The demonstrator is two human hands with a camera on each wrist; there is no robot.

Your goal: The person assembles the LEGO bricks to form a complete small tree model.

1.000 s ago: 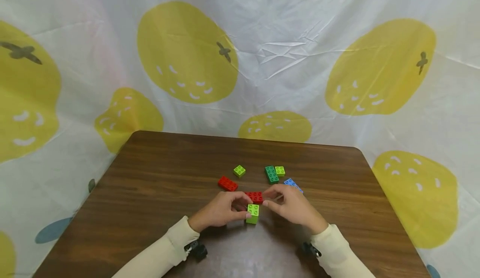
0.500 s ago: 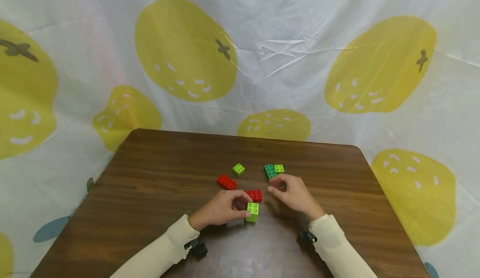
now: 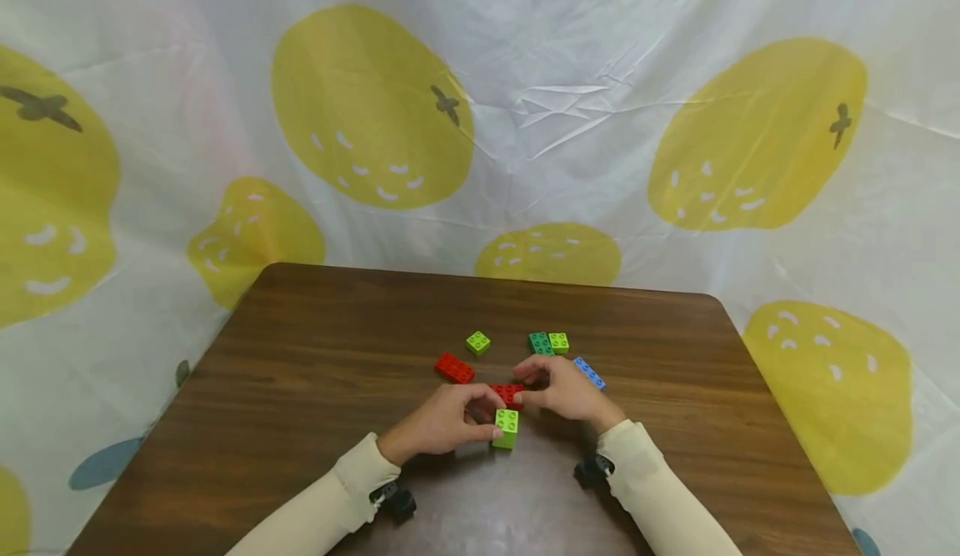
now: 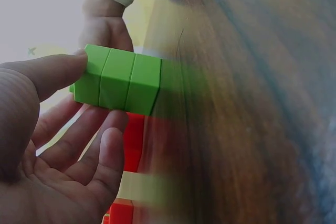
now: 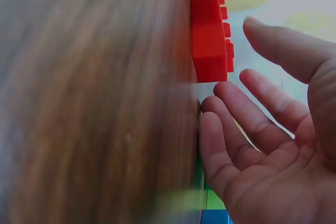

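Brown table point(image 3: 337, 314), lime-green three-brick stack point(image 4: 116, 80) — studded on top — left fingers point(image 4: 111, 150) pinching it, right fingers point(image 5: 212, 135) apart

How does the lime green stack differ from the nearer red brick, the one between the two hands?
The green stack is three bricks tall; the nearer red brick is a single low layer. The left hand pinches the green stack; nothing grips the nearer red brick. Both are studded on top.
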